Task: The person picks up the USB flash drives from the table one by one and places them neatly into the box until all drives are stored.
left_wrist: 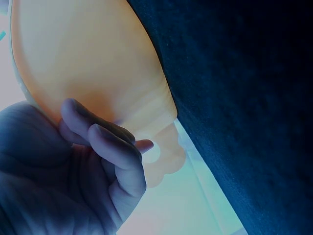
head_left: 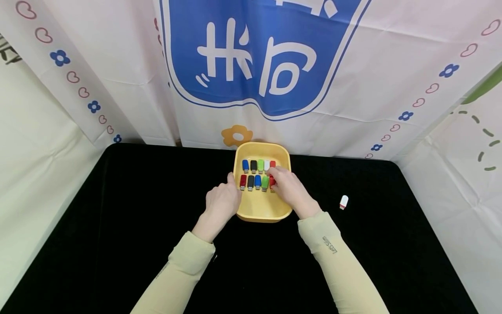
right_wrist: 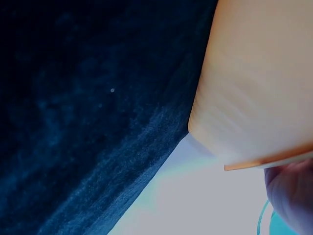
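Note:
A yellow plastic tray point(head_left: 262, 211) stands on the black table, with two rows of USB flash drives in it. The back row has blue point(head_left: 245, 165), black, green, white and red ones; the front row has dark red point(head_left: 243, 182), black, blue, green and red. My left hand point(head_left: 223, 198) holds the tray's left side, its fingers curled against the outer wall in the left wrist view. Reaching over the right rim, my right hand point(head_left: 289, 189) pinches the red flash drive point(head_left: 272, 183) at the front row's right end; the fingertips partly hide it.
A white flash drive with a red end point(head_left: 343, 202) lies on the black tablecloth point(head_left: 372, 244), right of the tray. Behind the table hangs a white curtain point(head_left: 333, 135) with a blue printed emblem; the tray's far edge is close to it.

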The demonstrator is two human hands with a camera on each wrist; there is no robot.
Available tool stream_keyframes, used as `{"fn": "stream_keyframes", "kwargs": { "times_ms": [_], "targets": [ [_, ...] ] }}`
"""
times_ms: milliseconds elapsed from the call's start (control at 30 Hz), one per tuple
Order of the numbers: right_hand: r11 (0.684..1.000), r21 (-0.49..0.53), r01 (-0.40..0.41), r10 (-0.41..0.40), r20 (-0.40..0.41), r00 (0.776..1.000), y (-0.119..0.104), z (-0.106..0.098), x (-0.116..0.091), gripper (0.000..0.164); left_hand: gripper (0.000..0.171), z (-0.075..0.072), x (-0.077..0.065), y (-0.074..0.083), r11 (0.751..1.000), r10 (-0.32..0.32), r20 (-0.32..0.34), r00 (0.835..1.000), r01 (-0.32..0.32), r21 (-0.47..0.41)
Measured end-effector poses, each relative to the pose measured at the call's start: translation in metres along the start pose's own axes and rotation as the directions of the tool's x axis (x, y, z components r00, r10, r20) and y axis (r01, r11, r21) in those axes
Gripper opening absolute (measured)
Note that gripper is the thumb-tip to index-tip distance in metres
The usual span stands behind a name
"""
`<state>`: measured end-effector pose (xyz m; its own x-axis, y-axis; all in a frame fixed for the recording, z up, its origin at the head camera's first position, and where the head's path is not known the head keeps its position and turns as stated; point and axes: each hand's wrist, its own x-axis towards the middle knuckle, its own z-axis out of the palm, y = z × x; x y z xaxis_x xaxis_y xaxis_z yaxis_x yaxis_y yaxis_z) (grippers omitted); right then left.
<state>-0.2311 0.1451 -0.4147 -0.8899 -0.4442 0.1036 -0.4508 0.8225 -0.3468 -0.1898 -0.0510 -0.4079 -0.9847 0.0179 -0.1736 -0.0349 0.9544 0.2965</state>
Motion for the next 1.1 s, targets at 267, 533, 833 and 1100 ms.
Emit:
{"fn": "stream_keyframes", "kwargs": {
  "times_ms": [267, 533, 833, 1100],
  "targets": [
    [0.998, -0.062, -0.010, 0.011, 0.027, 1.000, -0.0006, 0.0023, 0.0023, 0.035, 0.058, -0.0001, 0.0003, 0.0002, 1.000, -0.006, 0.007, 1.000, 0.006, -0.007],
    [0.996, -0.085, -0.010, 0.013, 0.036, 0.999, -0.0023, 0.0036, 0.0022, 0.040, 0.059, 0.0000, 0.0000, -0.0007, 1.000, -0.003, 0.006, 1.000, 0.003, -0.006],
    [0.982, -0.191, 0.012, -0.003, 0.046, 0.999, -0.0019, 0.0066, 0.0029, 0.046, 0.058, 0.0001, -0.0006, -0.0009, 1.000, 0.016, -0.005, 1.000, -0.016, -0.015],
    [0.969, -0.247, 0.029, -0.010, 0.076, 0.997, -0.0037, 0.0061, 0.0030, 0.050, 0.059, 0.0003, -0.0006, -0.0009, 1.000, 0.020, -0.008, 1.000, -0.020, -0.015]
  ]
}}
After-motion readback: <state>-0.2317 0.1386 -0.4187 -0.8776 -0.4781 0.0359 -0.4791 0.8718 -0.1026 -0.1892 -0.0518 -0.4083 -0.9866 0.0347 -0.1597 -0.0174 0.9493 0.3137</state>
